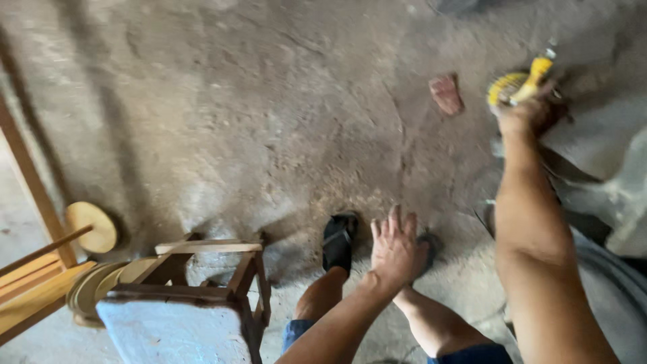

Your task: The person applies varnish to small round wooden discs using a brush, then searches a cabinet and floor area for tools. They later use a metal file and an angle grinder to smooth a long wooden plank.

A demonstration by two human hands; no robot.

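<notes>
Yellow tool (520, 84) is the main thing, up at the far right, but going left to right: wooden frame pieces (30, 280) sit at the left edge with a round wooden disc (91, 226) leaning by them and more discs (101, 283) stacked below. Next comes a small wooden stool (209, 283) on the dusty concrete floor (236, 121). Past that, two bare legs, one foot in a black sandal (339, 239). Left hand (396, 249) hovers over the knees, grip spread, fingers apart, holding nothing. A reddish brick scrap (446, 93) lies on the floor further out. Right hand (532, 111) is stretched out with its grip pinching that yellow tool; it's blurry, so I can't tell what kind.
</notes>
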